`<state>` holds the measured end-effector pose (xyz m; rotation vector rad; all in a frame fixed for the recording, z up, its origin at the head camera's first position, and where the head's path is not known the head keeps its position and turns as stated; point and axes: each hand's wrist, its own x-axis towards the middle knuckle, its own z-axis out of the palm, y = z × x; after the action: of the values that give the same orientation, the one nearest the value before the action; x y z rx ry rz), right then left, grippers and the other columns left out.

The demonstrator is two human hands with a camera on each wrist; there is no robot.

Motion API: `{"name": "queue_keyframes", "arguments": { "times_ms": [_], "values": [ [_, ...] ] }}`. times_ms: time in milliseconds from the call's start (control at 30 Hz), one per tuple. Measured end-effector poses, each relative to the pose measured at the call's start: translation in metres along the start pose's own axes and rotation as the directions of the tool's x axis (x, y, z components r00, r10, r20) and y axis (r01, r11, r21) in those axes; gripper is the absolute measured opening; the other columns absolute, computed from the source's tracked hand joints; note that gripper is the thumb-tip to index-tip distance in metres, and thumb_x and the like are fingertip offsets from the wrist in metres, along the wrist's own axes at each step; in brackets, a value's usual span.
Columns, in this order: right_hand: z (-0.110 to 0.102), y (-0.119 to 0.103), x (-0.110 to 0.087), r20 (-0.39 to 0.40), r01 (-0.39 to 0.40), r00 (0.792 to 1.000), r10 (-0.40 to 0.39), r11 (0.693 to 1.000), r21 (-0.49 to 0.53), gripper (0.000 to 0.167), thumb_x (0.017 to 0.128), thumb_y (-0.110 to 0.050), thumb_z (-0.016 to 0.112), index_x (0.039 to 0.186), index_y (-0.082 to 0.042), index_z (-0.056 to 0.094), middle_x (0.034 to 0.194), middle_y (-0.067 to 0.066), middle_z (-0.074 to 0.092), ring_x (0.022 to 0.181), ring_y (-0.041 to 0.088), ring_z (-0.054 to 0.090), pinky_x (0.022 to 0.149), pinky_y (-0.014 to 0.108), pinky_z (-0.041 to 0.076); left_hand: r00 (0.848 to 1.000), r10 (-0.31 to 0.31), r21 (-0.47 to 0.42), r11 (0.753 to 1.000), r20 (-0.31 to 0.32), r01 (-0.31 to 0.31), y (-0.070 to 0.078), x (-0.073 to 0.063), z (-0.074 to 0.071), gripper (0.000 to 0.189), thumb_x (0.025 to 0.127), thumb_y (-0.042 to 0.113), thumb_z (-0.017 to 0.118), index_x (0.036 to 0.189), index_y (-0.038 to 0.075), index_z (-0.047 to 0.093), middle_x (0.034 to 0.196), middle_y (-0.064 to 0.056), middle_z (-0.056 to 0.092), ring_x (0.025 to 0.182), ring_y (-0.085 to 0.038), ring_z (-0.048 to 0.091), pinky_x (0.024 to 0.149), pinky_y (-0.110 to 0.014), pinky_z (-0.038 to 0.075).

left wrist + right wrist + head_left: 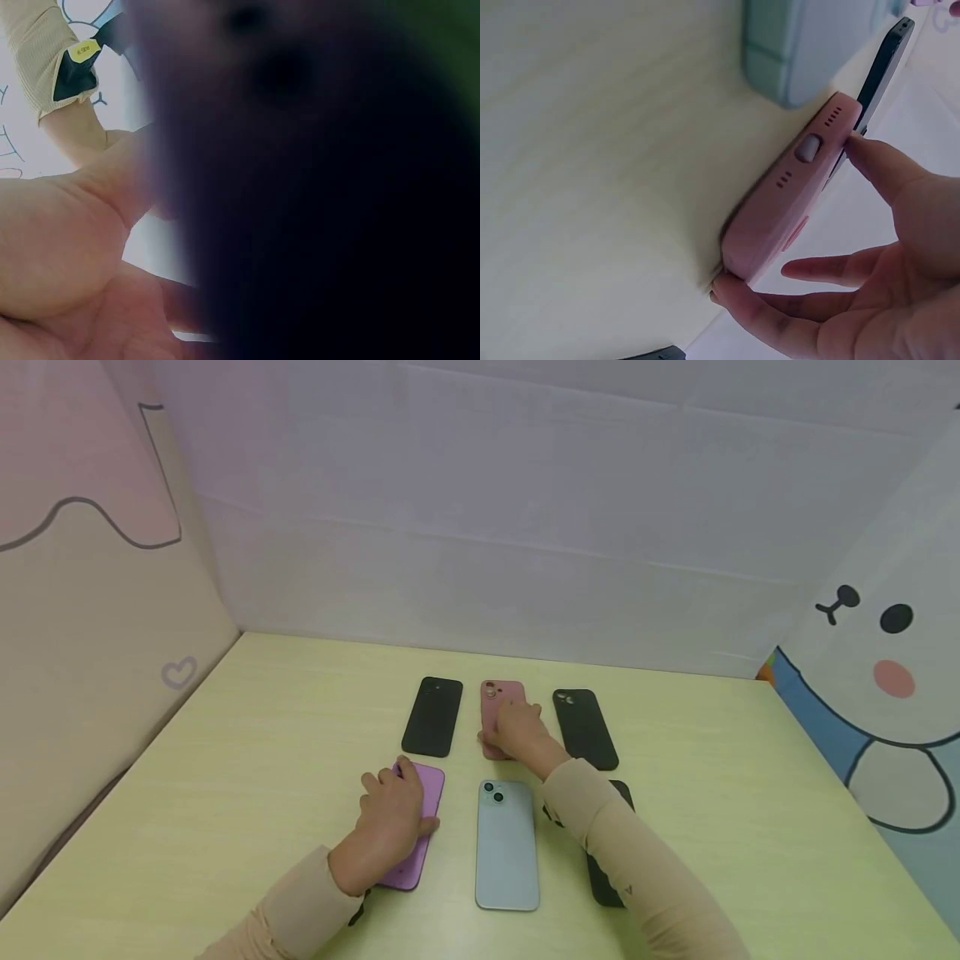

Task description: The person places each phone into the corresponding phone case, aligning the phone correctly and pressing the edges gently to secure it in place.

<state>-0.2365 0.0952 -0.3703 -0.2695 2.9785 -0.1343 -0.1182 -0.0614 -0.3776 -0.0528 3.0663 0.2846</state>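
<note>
In the head view my left hand [390,806] grips a purple phone [430,785], thumb at its right edge and fingers toward its upper left. That phone looms as a dark blur in the left wrist view, covering the fingertips. Farther back, my right hand [519,727] holds a pink phone case [491,714] by its two sides. The right wrist view shows the thumb [885,161] on one long side and a fingertip at the opposite corner, with the case's port cutout facing the camera. A light blue phone [507,852] lies between my forearms.
Left of the pink case lies a black phone [432,717], and right of it a dark phone case [585,728] with a camera cutout. Another dark phone-shaped thing [603,885] is partly under my right sleeve. Pale wall sheets enclose the yellowish table [720,827].
</note>
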Motion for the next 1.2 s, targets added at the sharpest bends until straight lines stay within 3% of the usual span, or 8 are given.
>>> {"name": "queue_keyframes", "arguments": {
  "times_ms": [267,667,800,967,1100,1200],
  "values": [
    [0.001,-0.001,0.000,-0.036,-0.065,0.997,0.069,0.992,0.111,0.065,0.078,-0.044,0.068,0.116,0.006,0.048,0.099,0.021,0.055,0.093,0.034,0.046,0.081,0.043,0.041,0.999,0.008,0.016,1.000,-0.032,-0.007,-0.002,-0.002,-0.001,0.089,0.063,0.039,0.082,0.122,-0.015,0.042,0.097,-0.029,0.049,0.088,-0.038,0.045,0.064,-0.044,0.048],
    [0.001,0.000,-0.002,-0.017,-0.165,0.985,0.173,0.960,0.228,0.080,0.074,-0.045,0.072,0.126,0.006,0.038,0.109,0.025,0.043,0.092,0.033,0.047,0.078,0.042,0.045,0.999,0.038,-0.068,0.997,0.002,-0.038,-0.009,-0.002,-0.001,0.093,0.065,0.038,0.081,0.128,-0.015,0.037,0.106,-0.029,0.044,0.075,-0.034,0.048,0.055,-0.039,0.049],
    [0.001,0.002,-0.002,-0.013,-0.150,0.987,0.159,0.953,0.262,0.082,0.075,-0.044,0.072,0.127,0.008,0.037,0.110,0.025,0.043,0.092,0.032,0.047,0.076,0.040,0.045,0.997,0.068,-0.114,0.992,0.040,-0.063,-0.012,-0.002,-0.006,0.092,0.066,0.036,0.081,0.128,-0.015,0.035,0.106,-0.029,0.043,0.077,-0.035,0.051,0.060,-0.042,0.050],
    [0.000,0.004,-0.003,-0.024,-0.126,0.990,0.136,0.962,0.244,0.073,0.076,-0.043,0.071,0.119,0.008,0.041,0.105,0.026,0.047,0.090,0.033,0.048,0.074,0.040,0.044,0.987,0.130,-0.159,0.981,0.096,-0.114,-0.018,0.001,-0.014,0.082,0.070,0.026,0.079,0.126,-0.016,0.036,0.105,-0.029,0.044,0.073,-0.034,0.055,0.064,-0.041,0.050],
    [0.000,0.006,-0.001,-0.026,-0.132,0.989,0.143,0.961,0.244,0.067,0.077,-0.040,0.071,0.116,0.007,0.043,0.104,0.025,0.049,0.091,0.033,0.049,0.075,0.041,0.045,0.978,0.131,-0.237,0.967,0.163,-0.090,-0.021,0.006,-0.020,0.073,0.074,0.018,0.076,0.125,-0.013,0.035,0.102,-0.025,0.044,0.068,-0.027,0.053,0.060,-0.036,0.051],
    [0.002,0.009,0.002,-0.028,-0.136,0.988,0.149,0.956,0.260,0.068,0.079,-0.036,0.070,0.121,0.008,0.040,0.107,0.026,0.051,0.093,0.031,0.050,0.079,0.042,0.046,0.971,0.127,-0.254,0.965,0.202,-0.073,-0.023,0.008,-0.024,0.068,0.076,0.015,0.074,0.125,-0.012,0.037,0.100,-0.023,0.044,0.070,-0.025,0.052,0.060,-0.036,0.051]
  ]
}}
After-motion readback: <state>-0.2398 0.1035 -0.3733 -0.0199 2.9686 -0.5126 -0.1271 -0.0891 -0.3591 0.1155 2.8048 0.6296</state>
